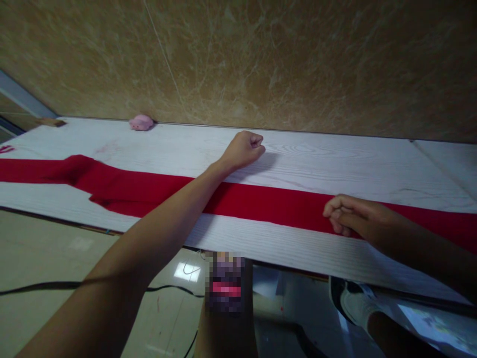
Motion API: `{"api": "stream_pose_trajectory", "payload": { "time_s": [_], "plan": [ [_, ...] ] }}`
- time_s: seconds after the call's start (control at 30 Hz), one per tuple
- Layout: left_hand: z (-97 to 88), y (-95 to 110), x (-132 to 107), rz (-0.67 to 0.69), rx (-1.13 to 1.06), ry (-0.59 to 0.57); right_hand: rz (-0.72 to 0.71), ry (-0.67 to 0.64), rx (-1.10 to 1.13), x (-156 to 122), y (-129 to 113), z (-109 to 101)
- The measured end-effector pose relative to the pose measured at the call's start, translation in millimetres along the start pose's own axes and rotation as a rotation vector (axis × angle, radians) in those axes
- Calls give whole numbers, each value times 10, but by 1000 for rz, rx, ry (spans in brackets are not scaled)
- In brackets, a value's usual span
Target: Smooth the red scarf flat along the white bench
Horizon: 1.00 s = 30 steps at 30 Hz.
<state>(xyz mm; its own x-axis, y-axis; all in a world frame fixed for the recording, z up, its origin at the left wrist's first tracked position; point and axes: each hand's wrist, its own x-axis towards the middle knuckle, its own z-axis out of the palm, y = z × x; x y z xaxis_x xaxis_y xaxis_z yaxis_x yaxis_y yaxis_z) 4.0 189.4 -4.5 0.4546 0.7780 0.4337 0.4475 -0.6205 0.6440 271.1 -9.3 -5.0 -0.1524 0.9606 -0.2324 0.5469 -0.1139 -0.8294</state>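
Observation:
A long strip of red cloth (261, 201) runs across the white wood-grain table (316, 149), with a fold and some rumples toward the left. My left hand (246, 149) is closed in a fist beyond the cloth's far edge, and its forearm crosses over the strip. A shadow falls on the table beside that fist. Over the right part of the cloth, my right hand (346, 214) has its fingers curled in against the thumb. Whether either hand grips something small is hidden by the fingers.
A small pink pig figure (141, 122) sits at the table's back edge by the marbled wall (261, 64). Left of it lies a brown block (51, 122). Red scraps (6, 149) lie far left. Below, a black cable (40, 287) crosses in front of the tiled floor (67, 253).

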Motion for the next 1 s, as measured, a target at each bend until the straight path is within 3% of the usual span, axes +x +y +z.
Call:
{"api": "stream_pose_trajectory", "payload": {
  "time_s": [0.37, 1.0],
  "plan": [
    [0, 8, -5, 16, -12, 4, 33, -73, -77, -44, -125, -31],
    [12, -27, 6, 28, 1, 2, 18, -50, -86, -22, -90, -16]
  ]
}}
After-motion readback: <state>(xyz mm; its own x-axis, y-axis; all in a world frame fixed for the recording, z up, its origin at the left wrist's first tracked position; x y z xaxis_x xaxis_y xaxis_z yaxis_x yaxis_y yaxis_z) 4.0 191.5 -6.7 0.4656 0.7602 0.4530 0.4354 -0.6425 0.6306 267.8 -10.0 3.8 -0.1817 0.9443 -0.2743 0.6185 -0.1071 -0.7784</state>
